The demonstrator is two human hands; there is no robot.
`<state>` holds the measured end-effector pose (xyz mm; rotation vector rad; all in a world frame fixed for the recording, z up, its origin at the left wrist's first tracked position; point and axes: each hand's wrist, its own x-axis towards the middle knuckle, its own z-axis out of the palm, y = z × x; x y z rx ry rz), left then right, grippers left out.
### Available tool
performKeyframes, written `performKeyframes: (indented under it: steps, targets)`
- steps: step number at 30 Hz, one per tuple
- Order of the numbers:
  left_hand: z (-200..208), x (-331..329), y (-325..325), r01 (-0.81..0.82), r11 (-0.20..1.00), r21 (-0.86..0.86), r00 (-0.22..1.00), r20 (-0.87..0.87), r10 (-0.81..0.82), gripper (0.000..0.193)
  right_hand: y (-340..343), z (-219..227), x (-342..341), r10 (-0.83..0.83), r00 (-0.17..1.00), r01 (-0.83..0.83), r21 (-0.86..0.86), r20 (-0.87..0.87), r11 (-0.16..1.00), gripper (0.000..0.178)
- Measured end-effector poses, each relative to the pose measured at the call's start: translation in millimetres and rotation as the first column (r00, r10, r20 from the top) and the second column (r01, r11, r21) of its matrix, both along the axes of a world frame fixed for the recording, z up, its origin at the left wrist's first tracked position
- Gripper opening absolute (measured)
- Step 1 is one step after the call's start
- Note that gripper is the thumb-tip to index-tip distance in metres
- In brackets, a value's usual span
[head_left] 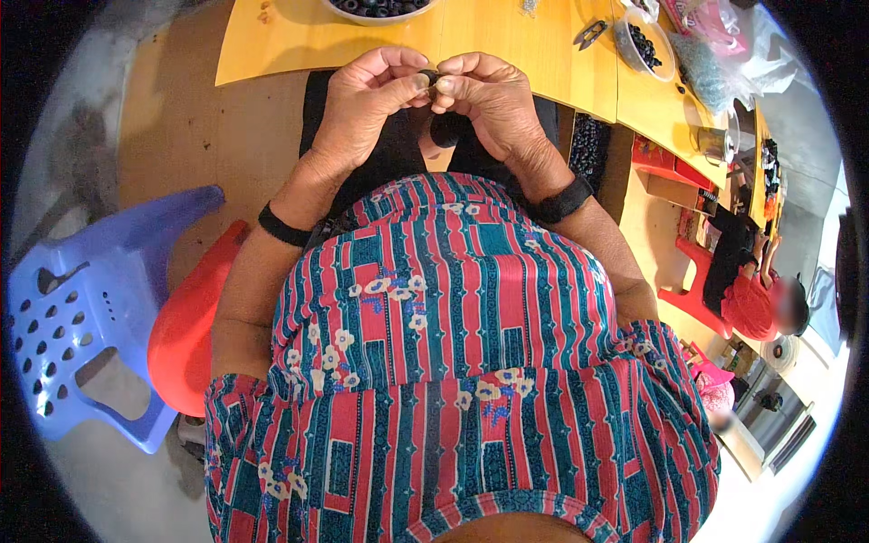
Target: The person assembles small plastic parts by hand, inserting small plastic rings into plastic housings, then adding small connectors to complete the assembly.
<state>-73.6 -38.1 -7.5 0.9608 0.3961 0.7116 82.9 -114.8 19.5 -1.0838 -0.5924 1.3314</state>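
Observation:
My left hand (373, 101) and my right hand (491, 101) meet at the fingertips just off the near edge of the yellow table (299, 41). Between them they pinch a small black piece (431, 79), mostly covered by thumbs and forefingers, so its exact shape is hidden. Both hands are closed on it, above my lap. Beyond them on the table stands a clear bowl (384, 18) of black ring-shaped pieces, cut off by the top of the view.
Thread snips (591, 34) lie right of the bowl. Farther right are a clear tub (623, 47) of small black parts and plastic bags (715, 68). A blue plastic chair (90, 317) and a red seat (195, 326) are at left. Another person (747, 303) sits far right.

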Motion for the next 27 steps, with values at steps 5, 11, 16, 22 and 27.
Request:
performKeyframes:
  steps: [5,11,16,22,27]
  targets:
    - [1,-1,-1,-0.011,1.0,0.005,1.0,-0.006,0.011,0.018,-1,-6,4,0.051,0.999,-0.051,0.001,0.018,0.999,0.009]
    - [5,-1,-1,-0.036,0.998,0.06,0.998,-0.041,0.039,0.017,-2,-5,0,0.072,0.987,-0.072,0.006,-0.145,0.997,0.009]
    - [5,2,-2,-0.134,0.962,0.237,0.982,-0.097,0.161,0.016,-4,-7,-4,0.047,0.976,-0.052,-0.021,-0.214,0.998,0.008]
    - [6,2,-3,-0.148,0.956,0.255,0.982,-0.079,0.173,0.015,-4,-1,-6,0.012,1.0,-0.012,-0.017,-0.001,1.0,0.008]
    - [7,0,-3,-0.15,0.956,0.25,0.98,-0.091,0.178,0.013,-3,6,-3,0.028,0.94,-0.031,0.004,0.34,0.999,0.01]
